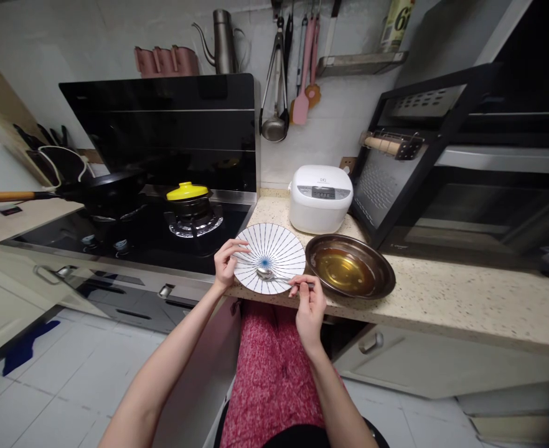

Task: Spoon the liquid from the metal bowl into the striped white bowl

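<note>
well left of both grips, a wok [111, 186] stands on the stove, and nearer them a yellow lid [187, 191]. the left hand [228, 261] lays its fingers over the near-left rim of the plate [274, 239]; whether the thumb pinches from beneath, i cannot tell. the plate sits close to the counter's front edge, so a push from that hand could tip it off, i'd judge. to the right, the spoon [265, 274] reaches over the plate, its handle pinched between thumb and fingers of the right hand [310, 305]; a loose pinch might let it clatter down. just right of that grip, a metal bowl [383, 264] holds amber liquid [344, 270]; a careless elbow or wrist could slop it. as for writing, the rice cooker [319, 214] beyond the right grip bears a logo with lettering too small to read; high above right, a can [397, 25] shows a large "6", the rest unclear.
</note>
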